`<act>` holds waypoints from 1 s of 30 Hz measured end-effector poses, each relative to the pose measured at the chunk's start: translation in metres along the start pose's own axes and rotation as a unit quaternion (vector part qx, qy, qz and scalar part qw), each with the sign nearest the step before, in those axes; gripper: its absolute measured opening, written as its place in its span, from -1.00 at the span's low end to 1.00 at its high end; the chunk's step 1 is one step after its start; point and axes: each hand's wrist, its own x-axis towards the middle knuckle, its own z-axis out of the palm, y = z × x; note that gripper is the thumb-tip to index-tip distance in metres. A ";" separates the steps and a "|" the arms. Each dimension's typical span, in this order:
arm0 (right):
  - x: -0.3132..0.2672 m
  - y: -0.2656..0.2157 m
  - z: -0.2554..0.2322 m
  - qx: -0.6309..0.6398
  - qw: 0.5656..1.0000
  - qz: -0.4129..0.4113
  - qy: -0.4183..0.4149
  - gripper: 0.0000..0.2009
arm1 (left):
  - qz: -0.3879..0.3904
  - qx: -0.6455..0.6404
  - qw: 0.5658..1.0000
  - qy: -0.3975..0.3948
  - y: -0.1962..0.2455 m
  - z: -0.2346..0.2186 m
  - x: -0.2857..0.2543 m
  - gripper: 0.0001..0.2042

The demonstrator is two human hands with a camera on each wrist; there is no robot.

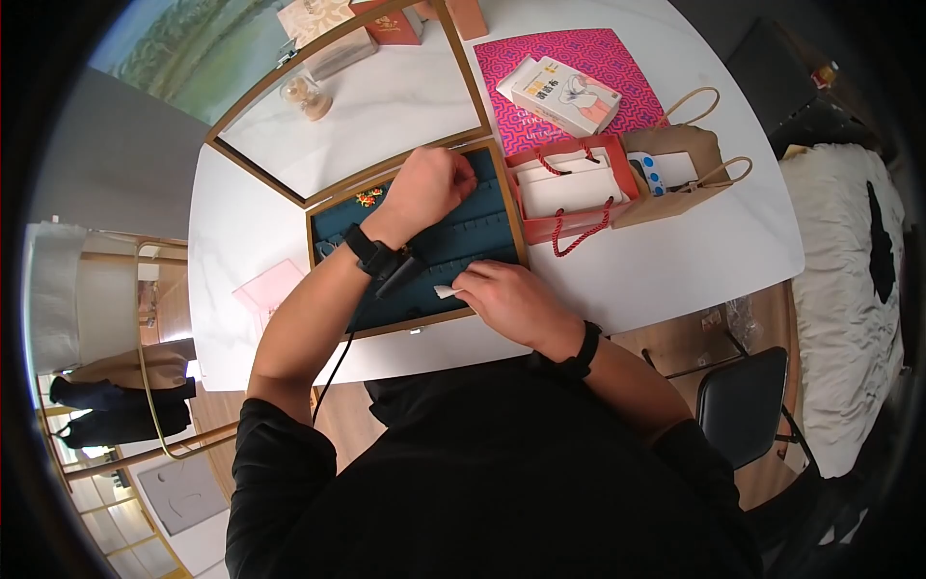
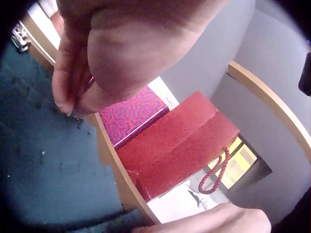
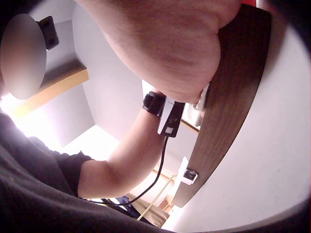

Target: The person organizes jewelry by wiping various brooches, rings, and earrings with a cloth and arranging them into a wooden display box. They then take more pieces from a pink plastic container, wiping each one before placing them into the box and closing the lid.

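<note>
A wooden jewelry box (image 1: 516,207) with teal lining lies in front of me, its glass-paned lid (image 1: 347,106) raised. My left hand (image 1: 424,188) reaches over its far part. In the left wrist view, this hand's thumb and fingertips (image 2: 63,104) pinch a small shiny piece right at the lining; most of it is hidden. My right hand (image 1: 511,299) is over the box's near right edge and holds a folded white cloth (image 1: 446,291). A gold and red jewelry piece (image 1: 368,197) sits in the far left part of the lining.
Right of the box stand a red gift bag (image 1: 622,188) and a brown paper bag (image 1: 690,159). Behind them, a white carton (image 1: 564,95) lies on a pink patterned bag (image 1: 617,53). A pale pink card (image 1: 270,289) lies left. A black cable (image 1: 338,372) hangs from my left wrist.
</note>
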 end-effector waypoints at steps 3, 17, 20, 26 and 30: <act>0.000 0.000 0.000 0.001 1.000 0.001 -0.003 -0.88 | 0.037 0.028 0.999 0.011 0.001 0.004 -0.007 -0.89; -0.001 0.000 0.000 -0.008 1.000 0.014 0.001 -0.91 | 0.189 0.186 0.964 -0.003 0.001 0.001 -0.027 -0.84; 0.000 0.000 0.000 -0.008 1.000 0.012 0.000 -0.91 | 0.179 0.093 0.979 0.003 -0.005 -0.001 -0.025 -0.82; 0.000 0.000 0.002 -0.011 1.000 0.006 -0.002 -0.91 | 0.087 0.046 0.995 0.024 -0.004 0.003 -0.022 -0.66; -0.001 0.002 0.003 -0.009 1.000 0.007 0.002 -0.91 | 0.011 0.013 1.000 0.002 -0.007 0.009 -0.018 -0.64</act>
